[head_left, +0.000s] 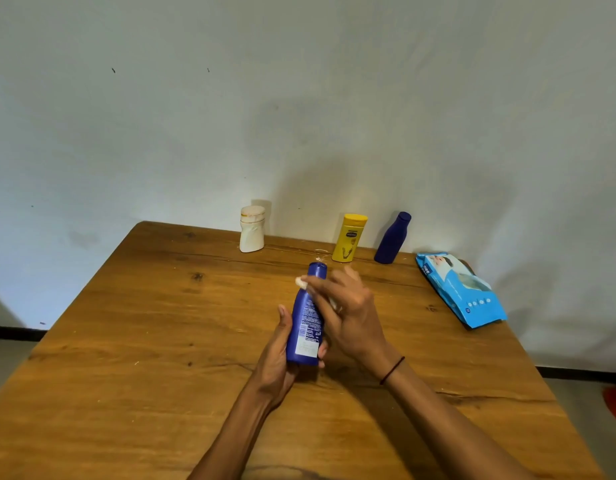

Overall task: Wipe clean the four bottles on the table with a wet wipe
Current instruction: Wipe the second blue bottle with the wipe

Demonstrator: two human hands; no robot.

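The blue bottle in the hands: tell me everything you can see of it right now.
The blue bottle looks like glossy plastic, with a blue cap at the far end and a back label of small white print and a pale panel. It is held above the wooden table, tilted, cap pointing away. The left hand grips its base; the right hand presses a white wet wipe against its neck.

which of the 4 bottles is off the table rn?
The labelled blue bottle, gripped by the left hand. White, yellow and plain blue bottles stand by the wall.
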